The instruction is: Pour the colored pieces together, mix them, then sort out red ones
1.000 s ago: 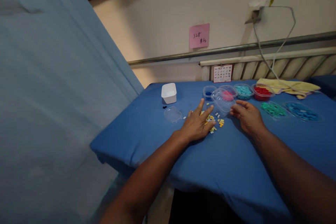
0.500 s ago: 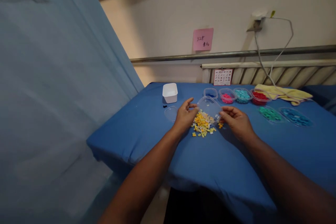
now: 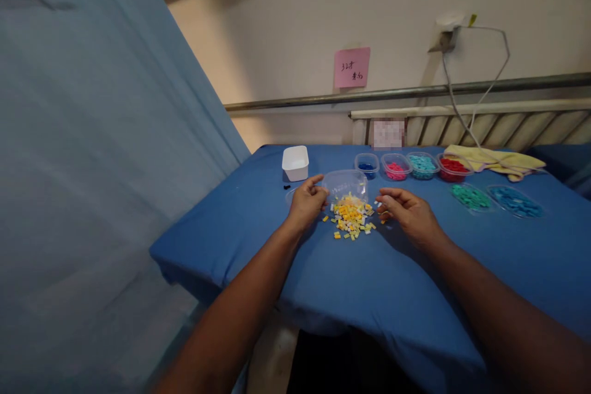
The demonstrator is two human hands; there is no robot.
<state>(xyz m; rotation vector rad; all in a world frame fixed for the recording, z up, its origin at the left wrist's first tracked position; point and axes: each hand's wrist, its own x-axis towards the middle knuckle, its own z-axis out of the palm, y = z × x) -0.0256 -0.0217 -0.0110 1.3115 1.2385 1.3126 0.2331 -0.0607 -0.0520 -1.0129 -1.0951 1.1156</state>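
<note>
The clear tub [image 3: 345, 178] is located on the blue sheet [image 3: 231, 234], directly behind the pile of small yellow and white pieces [image 3: 351, 217]. The left hand [image 3: 307, 202] is positioned at the tub's left edge; whether the edge is gripped cannot be told. The right hand [image 3: 410, 213] is held beside the pile, fingers curled; whether a piece is pinched cannot be told.

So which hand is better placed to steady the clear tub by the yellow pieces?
Probably the left hand: it's close beside the tub, while a visible gap separates the right hand from it.
</note>
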